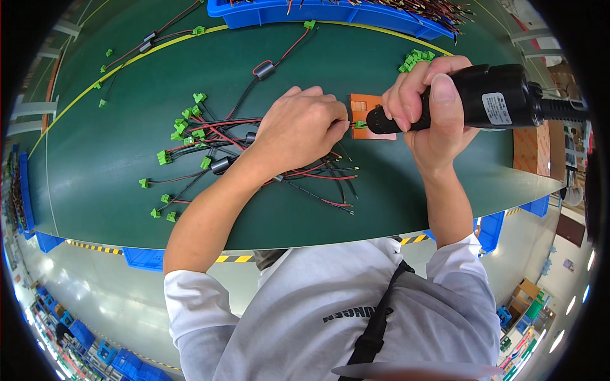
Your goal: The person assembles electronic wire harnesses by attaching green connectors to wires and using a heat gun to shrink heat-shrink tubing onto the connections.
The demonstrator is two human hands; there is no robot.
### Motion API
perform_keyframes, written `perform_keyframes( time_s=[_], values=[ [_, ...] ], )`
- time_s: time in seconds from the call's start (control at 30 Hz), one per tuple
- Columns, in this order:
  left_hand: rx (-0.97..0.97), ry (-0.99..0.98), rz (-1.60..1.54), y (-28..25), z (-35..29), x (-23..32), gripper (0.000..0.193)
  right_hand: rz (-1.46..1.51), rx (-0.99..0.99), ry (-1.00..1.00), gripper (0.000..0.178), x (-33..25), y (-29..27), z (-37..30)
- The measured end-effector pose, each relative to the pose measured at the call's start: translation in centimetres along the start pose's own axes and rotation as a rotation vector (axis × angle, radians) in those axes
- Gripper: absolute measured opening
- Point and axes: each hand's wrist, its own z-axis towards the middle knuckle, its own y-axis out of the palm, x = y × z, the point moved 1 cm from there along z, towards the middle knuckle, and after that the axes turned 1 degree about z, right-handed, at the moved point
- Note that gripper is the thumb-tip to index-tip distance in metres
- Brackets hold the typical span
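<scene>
My right hand is wrapped round a black electric screwdriver, held level with its tip pointing left. The tip end meets a small green terminal connector on an orange fixture block. To the left of it, my left hand is closed, thumb against forefinger, on a red-and-black wire lead running to that connector. The fingers hide most of the lead. Under and beside my left forearm lies a pile of wire leads with green connectors and dark ferrite cylinders. Their bare ends fan out below the hand.
Loose green connectors are heaped beyond the screwdriver. A blue bin full of wires stands at the far edge. Separate wire leads lie on the green table. A cardboard box sits at the right, below the screwdriver's cord.
</scene>
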Motion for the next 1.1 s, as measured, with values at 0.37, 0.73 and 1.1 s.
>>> perform_keyframes(
  time_s=[0.37,0.73,1.1],
  values=[
    [0.000,-0.009,0.010,-0.1,0.1,0.2,0.012,0.030,0.048,-0.025,0.014,-0.3,-0.3,0.1],
    [0.011,-0.001,0.015,-0.1,0.1,0.4,0.011,0.013,0.092,-0.007,0.012,-0.1,-0.2,0.2],
    [-0.033,-0.040,-0.002,-1.0,0.5,1.0,0.012,-0.227,0.017,0.102,0.008,-1.1,0.6,0.3]
  ],
)
